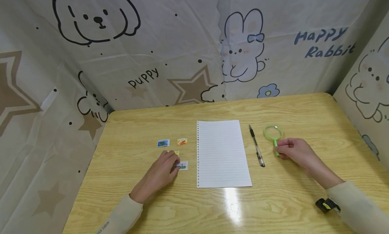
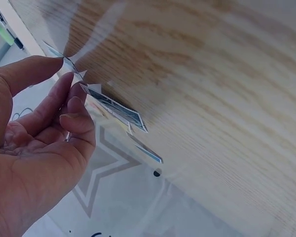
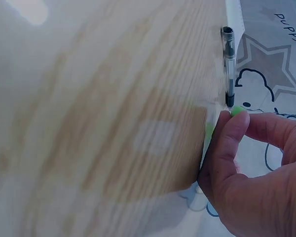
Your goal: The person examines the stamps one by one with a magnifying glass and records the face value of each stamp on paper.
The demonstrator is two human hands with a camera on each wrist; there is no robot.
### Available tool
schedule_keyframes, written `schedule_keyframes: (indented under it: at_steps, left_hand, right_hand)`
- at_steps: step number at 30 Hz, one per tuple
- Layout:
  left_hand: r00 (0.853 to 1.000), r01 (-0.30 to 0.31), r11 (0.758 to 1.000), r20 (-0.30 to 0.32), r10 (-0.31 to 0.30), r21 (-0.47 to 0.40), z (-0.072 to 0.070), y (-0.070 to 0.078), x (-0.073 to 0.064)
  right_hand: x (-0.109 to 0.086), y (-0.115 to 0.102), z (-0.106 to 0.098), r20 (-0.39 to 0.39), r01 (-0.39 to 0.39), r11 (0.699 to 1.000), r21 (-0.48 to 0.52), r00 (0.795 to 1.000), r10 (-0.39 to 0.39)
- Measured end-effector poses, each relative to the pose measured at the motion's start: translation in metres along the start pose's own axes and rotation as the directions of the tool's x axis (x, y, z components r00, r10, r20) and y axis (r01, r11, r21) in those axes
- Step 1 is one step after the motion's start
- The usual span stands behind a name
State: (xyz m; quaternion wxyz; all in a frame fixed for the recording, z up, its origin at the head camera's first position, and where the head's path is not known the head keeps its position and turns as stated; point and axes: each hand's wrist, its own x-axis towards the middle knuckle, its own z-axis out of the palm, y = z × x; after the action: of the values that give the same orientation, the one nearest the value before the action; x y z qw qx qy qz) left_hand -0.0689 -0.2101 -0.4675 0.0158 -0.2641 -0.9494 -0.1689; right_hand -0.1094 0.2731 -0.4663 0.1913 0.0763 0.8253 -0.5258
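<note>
My left hand [image 1: 164, 168] bends low over a small group of postage stamps. Its thumb and fingers pinch the edge of a stamp with a green picture [image 1: 183, 165]. Just beyond the fingers a yellow stamp [image 1: 177, 153] is partly covered. A blue stamp [image 1: 163, 143] and an orange one [image 1: 182, 141] lie farther back. In the left wrist view, a dark-pictured stamp [image 2: 116, 107] sits beside the fingertips. My right hand [image 1: 293, 151] grips the handle of a green magnifying glass [image 1: 274, 132], whose round lens points away from me; in the right wrist view, the hand hides most of it.
A sheet of lined, punched paper [image 1: 222, 153] lies mid-table, with a black-tipped clear pen [image 1: 257, 146] between it and the magnifying glass. The wooden table [image 1: 136, 126] meets a printed cloth [image 1: 182, 51] at the back and sides.
</note>
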Motion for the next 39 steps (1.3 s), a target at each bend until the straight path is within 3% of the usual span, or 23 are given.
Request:
schedule_keyframes:
  at_steps: [12,22,29,34,39]
  left_hand:
    - [1.0,-0.023,1.0,-0.008,0.022,-0.005,-0.001,-0.001,0.001]
    - [1.0,-0.03,1.0,-0.007,0.03,0.003,-0.001,-0.002,0.002]
    - [1.0,-0.009,1.0,-0.003,0.009,0.012,0.0,-0.002,0.003]
    - [0.998,-0.045,0.999,-0.033,0.045,0.002,-0.001,-0.002,0.01]
    - [0.997,-0.059,0.998,0.045,0.058,0.012,-0.004,-0.001,0.02]
  right_hand:
    - [-0.001,-0.001,0.001,-0.033,0.012,0.99,-0.138,0.999,-0.016]
    - [-0.001,-0.004,0.003,-0.067,0.047,0.948,-0.315,0.995,-0.072]
    - [0.0,-0.004,0.005,-0.074,0.076,0.922,-0.379,0.991,-0.112]
    - [-0.001,-0.003,0.005,-0.079,0.092,0.911,-0.402,0.988,-0.135]
    - [-0.003,-0.002,0.006,-0.09,0.088,0.905,-0.417,0.986,-0.137]
